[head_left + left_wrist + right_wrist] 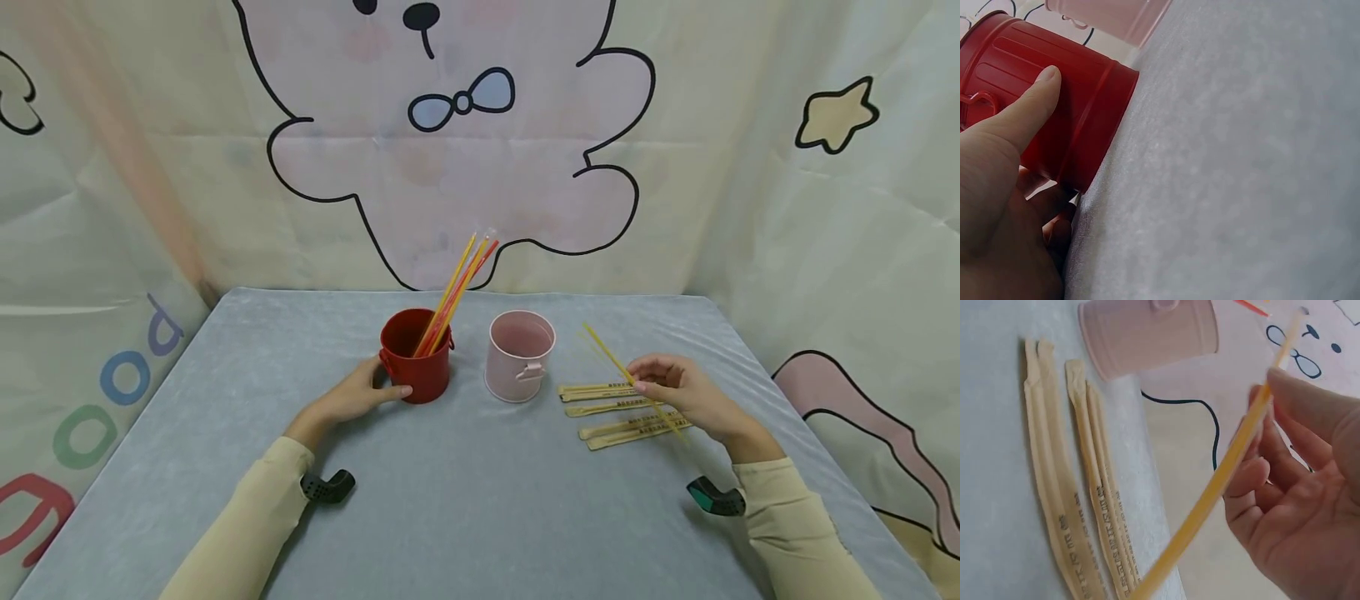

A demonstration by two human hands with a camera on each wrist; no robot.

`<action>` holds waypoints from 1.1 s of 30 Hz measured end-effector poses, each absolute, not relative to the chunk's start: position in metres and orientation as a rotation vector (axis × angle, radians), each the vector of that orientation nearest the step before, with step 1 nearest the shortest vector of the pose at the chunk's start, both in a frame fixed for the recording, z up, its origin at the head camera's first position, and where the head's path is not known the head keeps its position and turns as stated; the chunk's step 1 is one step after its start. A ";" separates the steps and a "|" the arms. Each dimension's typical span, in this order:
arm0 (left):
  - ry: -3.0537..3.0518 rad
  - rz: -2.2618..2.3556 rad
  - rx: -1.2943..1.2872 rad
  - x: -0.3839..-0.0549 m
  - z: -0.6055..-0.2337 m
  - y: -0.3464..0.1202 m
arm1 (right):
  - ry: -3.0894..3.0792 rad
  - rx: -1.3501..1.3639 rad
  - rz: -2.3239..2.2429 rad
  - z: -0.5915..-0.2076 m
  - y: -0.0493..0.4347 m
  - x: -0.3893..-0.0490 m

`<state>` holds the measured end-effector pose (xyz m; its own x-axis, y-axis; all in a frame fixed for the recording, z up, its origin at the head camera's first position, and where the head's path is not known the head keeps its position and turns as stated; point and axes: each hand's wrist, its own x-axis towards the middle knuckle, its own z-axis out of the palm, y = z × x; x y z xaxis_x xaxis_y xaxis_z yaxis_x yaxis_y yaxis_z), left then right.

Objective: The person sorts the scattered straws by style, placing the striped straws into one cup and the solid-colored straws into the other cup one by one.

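My left hand [351, 395] holds the small red bucket [422, 381] low on its side. In the left wrist view the thumb lies along the bucket's wall [1075, 119] and the other fingers go behind it. Several yellow and red straws [448, 307] lean to the right out of this bucket. Between thumb and fingers, my right hand [697, 400] pinches a thin yellow straw [606, 347], tilted above the paper-wrapped sticks [609, 433]. The right wrist view shows the straw [1200, 503] slanting across, with the printed paper wrappers [1057, 481] below.
A pale pink bucket [510, 375] stands to the right of the red one, its small handle facing forward. The blue-grey cloth-covered table [465, 508] ends at a printed curtain [720, 108] behind and at both sides.
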<state>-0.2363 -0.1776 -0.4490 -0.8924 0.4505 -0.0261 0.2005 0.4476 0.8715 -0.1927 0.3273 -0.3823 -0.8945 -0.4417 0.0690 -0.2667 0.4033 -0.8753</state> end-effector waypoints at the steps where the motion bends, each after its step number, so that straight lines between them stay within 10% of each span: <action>1: 2.445 1.423 0.555 -0.236 -0.449 -0.177 | 2.476 -0.621 -1.542 -0.381 0.327 -0.193; 33: 2.447 1.428 0.569 -0.238 -0.453 -0.177 | 1.864 -0.642 -2.494 -0.331 0.274 -0.184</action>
